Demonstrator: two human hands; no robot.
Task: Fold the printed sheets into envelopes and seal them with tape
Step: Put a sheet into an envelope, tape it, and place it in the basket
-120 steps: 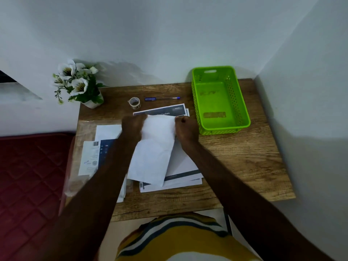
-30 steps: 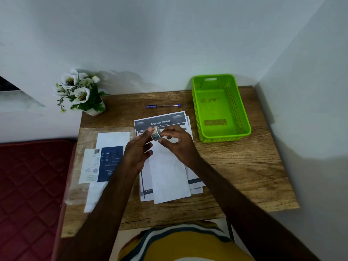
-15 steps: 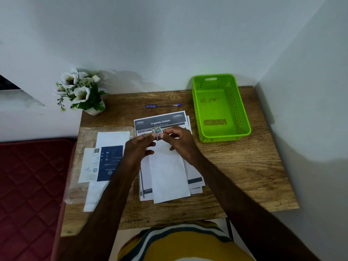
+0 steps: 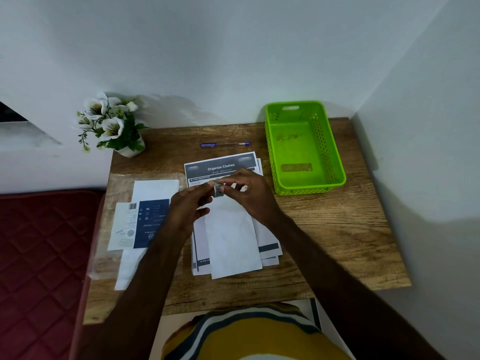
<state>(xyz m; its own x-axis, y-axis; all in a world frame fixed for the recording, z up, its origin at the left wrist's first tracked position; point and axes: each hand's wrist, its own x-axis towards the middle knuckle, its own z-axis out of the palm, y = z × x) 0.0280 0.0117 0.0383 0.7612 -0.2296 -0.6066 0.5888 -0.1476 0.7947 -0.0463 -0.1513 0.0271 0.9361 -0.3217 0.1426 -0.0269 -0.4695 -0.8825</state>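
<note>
We held both hands together ahead, left hand (image 4: 189, 207) and right hand (image 4: 250, 191) pinching with curled fingertips.

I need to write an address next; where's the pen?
In the head view the pen lies at the back of the table, beyond the printed sheets, between the flower pot and the green basket.
</note>
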